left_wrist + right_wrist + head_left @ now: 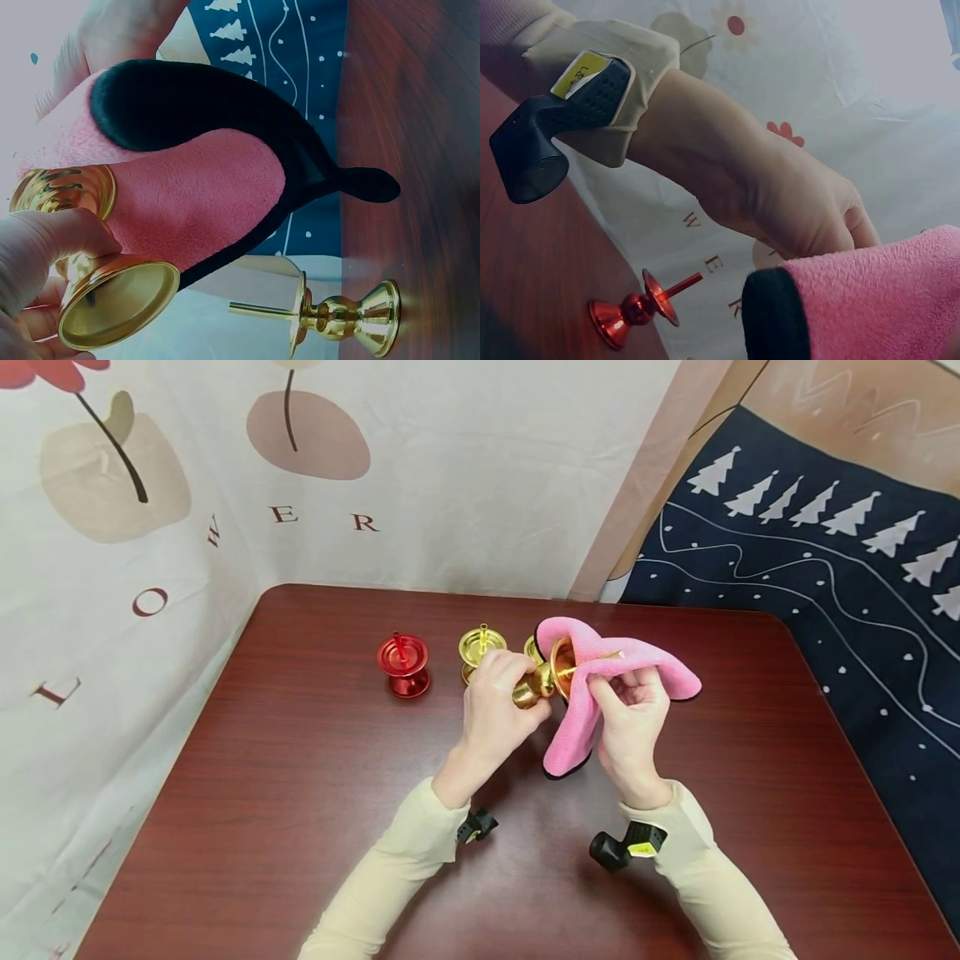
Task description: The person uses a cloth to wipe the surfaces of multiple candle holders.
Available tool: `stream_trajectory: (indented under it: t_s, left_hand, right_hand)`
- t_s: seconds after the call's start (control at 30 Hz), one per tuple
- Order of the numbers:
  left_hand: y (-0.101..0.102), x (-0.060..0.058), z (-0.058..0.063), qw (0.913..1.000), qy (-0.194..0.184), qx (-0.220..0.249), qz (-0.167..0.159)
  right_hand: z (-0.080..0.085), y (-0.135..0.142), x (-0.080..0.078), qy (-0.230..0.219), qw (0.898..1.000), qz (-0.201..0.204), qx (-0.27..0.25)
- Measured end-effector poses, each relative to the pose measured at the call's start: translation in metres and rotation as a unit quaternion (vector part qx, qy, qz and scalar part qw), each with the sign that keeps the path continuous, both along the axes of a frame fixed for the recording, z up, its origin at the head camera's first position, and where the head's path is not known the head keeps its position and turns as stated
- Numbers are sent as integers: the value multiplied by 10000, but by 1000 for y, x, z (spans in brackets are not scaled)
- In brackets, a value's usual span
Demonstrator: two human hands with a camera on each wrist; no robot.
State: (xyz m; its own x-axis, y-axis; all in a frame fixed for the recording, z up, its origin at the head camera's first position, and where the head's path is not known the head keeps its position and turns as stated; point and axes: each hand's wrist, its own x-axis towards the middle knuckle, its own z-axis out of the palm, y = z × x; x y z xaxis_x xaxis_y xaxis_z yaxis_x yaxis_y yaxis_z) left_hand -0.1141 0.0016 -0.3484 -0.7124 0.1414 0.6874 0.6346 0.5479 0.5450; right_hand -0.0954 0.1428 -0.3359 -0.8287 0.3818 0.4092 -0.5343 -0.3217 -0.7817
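My left hand [497, 703] grips a gold candle holder [534, 687] by its stem and base, tilted so that its dish and spike point right. In my right hand [636, 722] is a pink cloth [572, 731] with black edging, pinched between thumb and fingers. The cloth lies against the dish and partly around the spike. In the left wrist view, the held candle holder [120, 304] shows its hollow base, and the cloth [199, 191] covers part of its dish. The right wrist view shows the cloth [885, 292] in front of the left hand's fingers.
A red candle holder [405, 667] stands upright on the brown table [315, 793], left of the hands. Behind the left hand is a gold candle holder [481, 646]; another gold one [532, 649] is mostly hidden. Printed curtains [480, 485] hang behind the table.
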Motion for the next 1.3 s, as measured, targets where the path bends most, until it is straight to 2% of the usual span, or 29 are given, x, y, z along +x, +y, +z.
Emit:
stream_trajectory:
  t_s: [0.33, 0.6, 0.77, 1.0, 1.1, 1.3]
  left_hand:
    - [-9, -2, -2, 9999, 38, -106, 40]
    - [-15, -4, -2, 9999, -15, -2, 138]
    - [-19, -7, 1, 9994, 80, 223, 242]
    - [-15, -7, 5, 9989, 322, 152, 306]
    - [-13, -6, 6, 9983, 449, 24, 369]
    - [-10, -4, 4, 9978, 564, -106, 325]
  right_hand:
    - [4, -2, -1, 121, 9961, -115, -864]
    - [5, 2, -4, 137, 9870, -74, -1598]
    - [1, 1, -3, -47, 9915, 89, -1297]
    - [-6, -10, 0, -212, 9994, 245, -82]
    - [-6, -14, 1, -214, 9995, 233, 71]
    - [-6, -18, -1, -49, 9998, 75, -153]
